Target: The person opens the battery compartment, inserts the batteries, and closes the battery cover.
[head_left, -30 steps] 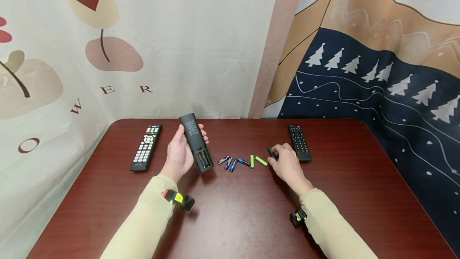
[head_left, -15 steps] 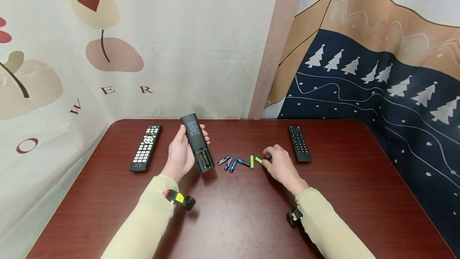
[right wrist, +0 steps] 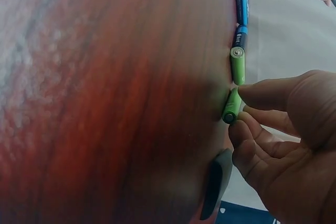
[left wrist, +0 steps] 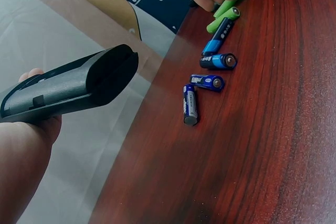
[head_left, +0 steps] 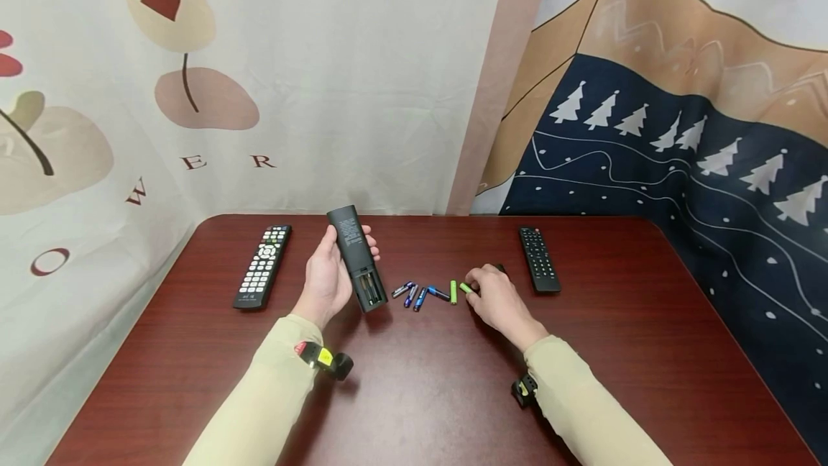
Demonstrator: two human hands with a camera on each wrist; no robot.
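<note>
My left hand (head_left: pixel 326 280) grips a black remote control (head_left: pixel 352 247), back facing up, its battery compartment uncovered at the near end. The left wrist view shows this remote (left wrist: pixel 73 85) raised off the table. On the table, my right hand (head_left: pixel 501 304) pinches a green battery (right wrist: pixel 231 106) between thumb and fingers. Just beyond its tip lies a second green battery (head_left: pixel 453 292). Several blue batteries (head_left: pixel 420 298) continue the row toward the left hand. A small black cover (right wrist: pixel 216 184) lies beside the right fingers, mostly hidden by the hand in the head view.
A black remote with white buttons (head_left: pixel 263 267) lies at the table's left. Another black remote (head_left: pixel 540 259) lies right of the right hand. The reddish-brown table (head_left: pixel 427 394) ends at a printed curtain (head_left: pixel 362 78) behind.
My right hand has moved left from the small black cover to the green battery and now pinches it. The left hand keeps holding the remote, almost still.
</note>
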